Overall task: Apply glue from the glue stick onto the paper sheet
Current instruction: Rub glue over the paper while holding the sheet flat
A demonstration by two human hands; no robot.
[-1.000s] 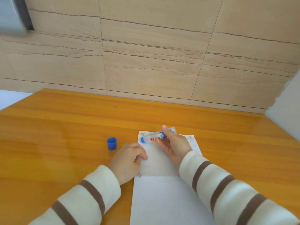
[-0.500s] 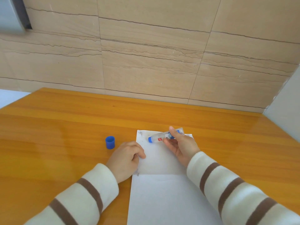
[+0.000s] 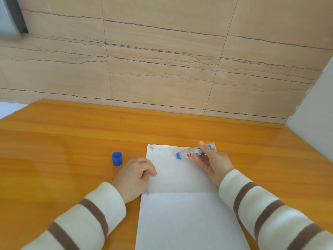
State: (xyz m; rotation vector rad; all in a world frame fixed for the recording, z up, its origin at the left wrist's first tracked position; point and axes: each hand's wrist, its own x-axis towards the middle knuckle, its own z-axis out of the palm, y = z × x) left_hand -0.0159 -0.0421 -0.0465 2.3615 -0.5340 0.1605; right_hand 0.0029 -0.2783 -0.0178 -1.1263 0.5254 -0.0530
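A white paper sheet (image 3: 180, 210) lies on the orange wooden table, with a fold line across its middle. My right hand (image 3: 213, 164) grips a clear glue stick (image 3: 188, 153) with a blue tip, held nearly flat and pointing left. The blue tip is at the upper part of the sheet; whether it touches the paper I cannot tell. My left hand (image 3: 134, 175) is curled, with its fingertips pressing the sheet's left edge. The blue cap (image 3: 117, 158) stands on the table, left of the paper.
The table (image 3: 72, 134) runs back to a beige tiled wall. Its left edge slants at the far left, with a pale floor beyond. A grey panel stands at the right. Striped sleeves cover both forearms.
My right hand has carried the glue stick rightward along the top of the sheet. My left hand has stayed on the paper's left edge.
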